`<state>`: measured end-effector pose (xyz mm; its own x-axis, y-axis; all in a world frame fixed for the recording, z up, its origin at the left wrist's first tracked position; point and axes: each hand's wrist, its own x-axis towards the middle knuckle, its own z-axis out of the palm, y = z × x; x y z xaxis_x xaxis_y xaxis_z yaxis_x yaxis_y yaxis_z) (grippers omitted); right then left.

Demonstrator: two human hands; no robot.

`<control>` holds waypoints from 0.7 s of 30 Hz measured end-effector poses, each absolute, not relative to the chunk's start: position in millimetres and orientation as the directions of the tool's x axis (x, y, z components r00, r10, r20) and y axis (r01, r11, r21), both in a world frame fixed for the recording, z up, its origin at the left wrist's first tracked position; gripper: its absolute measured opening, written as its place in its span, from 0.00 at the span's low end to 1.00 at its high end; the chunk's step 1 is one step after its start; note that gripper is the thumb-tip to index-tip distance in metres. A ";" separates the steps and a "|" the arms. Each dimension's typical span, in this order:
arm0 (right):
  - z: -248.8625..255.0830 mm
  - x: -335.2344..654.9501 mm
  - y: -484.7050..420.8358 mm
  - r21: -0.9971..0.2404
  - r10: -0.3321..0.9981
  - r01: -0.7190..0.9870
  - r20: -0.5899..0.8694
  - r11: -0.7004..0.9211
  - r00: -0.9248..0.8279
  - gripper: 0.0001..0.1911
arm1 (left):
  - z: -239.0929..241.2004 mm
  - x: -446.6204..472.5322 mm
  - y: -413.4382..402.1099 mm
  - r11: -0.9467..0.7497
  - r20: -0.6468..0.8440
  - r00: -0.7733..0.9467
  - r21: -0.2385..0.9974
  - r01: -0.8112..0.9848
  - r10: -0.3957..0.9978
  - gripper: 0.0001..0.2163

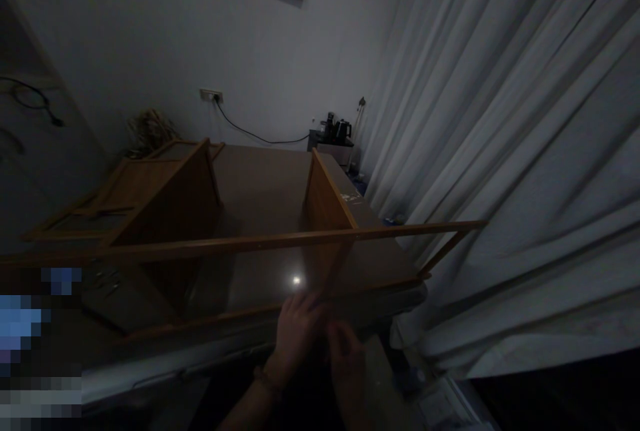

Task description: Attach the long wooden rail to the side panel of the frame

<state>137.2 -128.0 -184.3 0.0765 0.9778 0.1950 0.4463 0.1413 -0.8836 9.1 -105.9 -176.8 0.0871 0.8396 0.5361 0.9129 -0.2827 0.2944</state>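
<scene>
In the head view, my left hand point(297, 328), with a bracelet on its wrist, reaches to the near lower edge of a wooden frame point(280, 240). Its fingers are closed at the foot of an upright of that frame, though the dim light hides where they end. Close on its right is my right hand point(347, 354), thumb and fingers drawn together in a pinch. Whatever is in that pinch is too dark to make out. The frame joins two wooden partition panels point(327, 194), point(175, 198) that stand on a brownish board point(265, 178).
Long pale curtains point(475, 124) hang along the right. A black kettle point(343, 130) stands on a small cabinet at the back, its cable running to a wall socket point(211, 95). More wooden frame pieces point(135, 181) lie at the left. Papers or a box point(445, 408) lie lower right.
</scene>
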 end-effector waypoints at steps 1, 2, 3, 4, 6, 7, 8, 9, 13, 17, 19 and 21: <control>-185.5 135.1 -128.4 -0.898 0.980 0.422 0.177 0.124 0.088 0.24 | -175.7 9.4 -106.0 -0.280 0.540 0.081 0.297 0.913 0.838 0.14; -186.9 133.2 -128.6 -0.909 0.982 0.401 0.163 0.111 0.099 0.25 | -175.0 9.6 -106.0 -0.279 0.539 0.077 0.302 0.912 0.838 0.14; -188.3 131.7 -128.4 -0.918 0.982 0.384 0.153 0.100 0.110 0.27 | -174.6 9.8 -105.9 -0.279 0.539 0.074 0.310 0.909 0.839 0.14; -189.9 130.7 -128.0 -0.924 0.982 0.370 0.146 0.093 0.119 0.28 | -174.7 10.0 -105.6 -0.281 0.536 0.073 0.317 0.906 0.841 0.14; -192.7 130.5 -126.7 -0.930 0.982 0.356 0.141 0.088 0.128 0.30 | -175.9 10.3 -104.9 -0.280 0.534 0.070 0.323 0.904 0.843 0.13; -193.7 131.2 -125.9 -0.930 0.981 0.356 0.143 0.089 0.128 0.29 | -177.0 10.3 -104.5 -0.278 0.537 0.068 0.320 0.906 0.841 0.12; -194.3 132.6 -125.0 -0.927 0.981 0.362 0.148 0.093 0.127 0.29 | -178.2 10.3 -104.1 -0.276 0.541 0.068 0.314 0.908 0.838 0.12; -194.4 134.5 -124.2 -0.922 0.980 0.373 0.157 0.100 0.124 0.28 | -179.4 10.3 -103.8 -0.277 0.547 0.069 0.307 0.911 0.834 0.12; -190.2 146.0 -121.5 -0.884 0.971 0.442 0.216 0.151 0.102 0.23 | -182.0 10.2 -103.0 -0.275 0.566 0.066 0.293 0.916 0.822 0.11; -183.6 154.4 -120.1 -0.855 0.966 0.484 0.247 0.184 0.069 0.22 | -180.7 10.7 -102.8 -0.278 0.590 0.053 0.297 0.913 0.806 0.11; -182.4 153.9 -120.0 -0.861 0.970 0.474 0.238 0.183 0.058 0.23 | -180.0 11.1 -102.9 -0.286 0.604 0.047 0.306 0.908 0.795 0.12; -183.7 150.5 -120.5 -0.881 0.976 0.443 0.211 0.166 0.056 0.25 | -180.0 11.5 -103.1 -0.288 0.603 0.045 0.313 0.905 0.797 0.14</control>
